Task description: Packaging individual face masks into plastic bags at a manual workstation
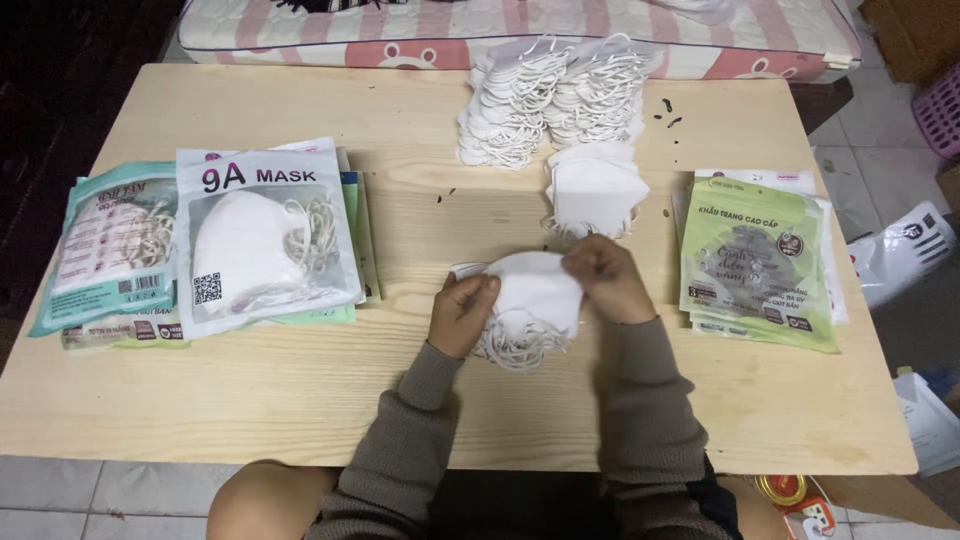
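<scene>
just below the small flat pile of white folded masks [596, 195], the left hand [462, 312] and right hand [608, 277] pinch a light, floppy bundle of white fabric face masks [532, 298] by its opposite edges, on the pale wooden worktop [300, 390]; best gripped there, clear of the loops.

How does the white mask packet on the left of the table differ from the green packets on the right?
The white packet is filled: a white mask shows through its window. The green packets lie flat and look empty, though I cannot be sure. The white packet tops a mixed pile that includes a teal packet; the green ones form a uniform pile. Both piles lie on the wooden table, untouched by either hand.
</scene>
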